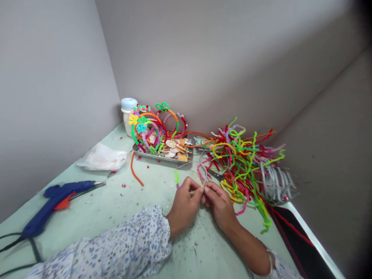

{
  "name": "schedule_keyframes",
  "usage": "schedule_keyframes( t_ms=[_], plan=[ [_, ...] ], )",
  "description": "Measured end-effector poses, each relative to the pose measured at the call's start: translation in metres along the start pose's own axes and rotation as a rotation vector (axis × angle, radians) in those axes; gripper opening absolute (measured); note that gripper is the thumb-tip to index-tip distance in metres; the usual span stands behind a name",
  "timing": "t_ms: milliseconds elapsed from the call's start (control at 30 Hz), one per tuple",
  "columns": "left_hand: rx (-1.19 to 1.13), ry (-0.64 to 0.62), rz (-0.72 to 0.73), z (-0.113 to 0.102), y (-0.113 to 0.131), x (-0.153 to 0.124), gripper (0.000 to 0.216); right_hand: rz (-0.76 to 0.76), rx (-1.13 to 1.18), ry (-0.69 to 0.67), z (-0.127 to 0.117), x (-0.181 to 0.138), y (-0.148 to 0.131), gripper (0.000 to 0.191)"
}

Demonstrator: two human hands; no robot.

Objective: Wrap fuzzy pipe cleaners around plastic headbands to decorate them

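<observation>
My left hand and my right hand meet at the middle of the pale green table, fingertips pinched together on a thin grey headband that arcs up from between them. A pale yellow pipe cleaner runs along the band at the pinch. Just to the right lies a big tangle of pipe cleaners in red, green, yellow and pink. A short green piece lies beside my left hand.
A metal tray holds decorated headbands and shells, with a white jar behind it. A blue glue gun lies at left, a plastic bag near it, an orange pipe cleaner. Bare grey headbands are stacked at right. Grey walls enclose the corner.
</observation>
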State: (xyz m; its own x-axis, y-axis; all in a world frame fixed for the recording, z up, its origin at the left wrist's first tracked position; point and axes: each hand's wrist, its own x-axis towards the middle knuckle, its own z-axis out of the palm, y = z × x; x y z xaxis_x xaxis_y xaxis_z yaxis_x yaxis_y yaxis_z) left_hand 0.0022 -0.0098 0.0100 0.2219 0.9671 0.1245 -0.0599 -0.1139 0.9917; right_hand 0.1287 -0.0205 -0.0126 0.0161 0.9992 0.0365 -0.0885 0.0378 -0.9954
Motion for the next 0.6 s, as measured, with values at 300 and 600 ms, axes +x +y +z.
schedule_keyframes(
  t_ms=[300, 600],
  plan=[
    [-0.005, -0.008, -0.003, 0.0010, -0.0002, -0.0008, 0.013, -0.010, 0.030, 0.004, -0.0017, 0.0018, 0.0051, 0.019],
    [0.021, -0.021, 0.013, 0.0013, -0.0039, -0.0002, 0.012, -0.029, -0.029, 0.028, -0.0004, 0.0017, 0.0028, 0.027]
  ],
)
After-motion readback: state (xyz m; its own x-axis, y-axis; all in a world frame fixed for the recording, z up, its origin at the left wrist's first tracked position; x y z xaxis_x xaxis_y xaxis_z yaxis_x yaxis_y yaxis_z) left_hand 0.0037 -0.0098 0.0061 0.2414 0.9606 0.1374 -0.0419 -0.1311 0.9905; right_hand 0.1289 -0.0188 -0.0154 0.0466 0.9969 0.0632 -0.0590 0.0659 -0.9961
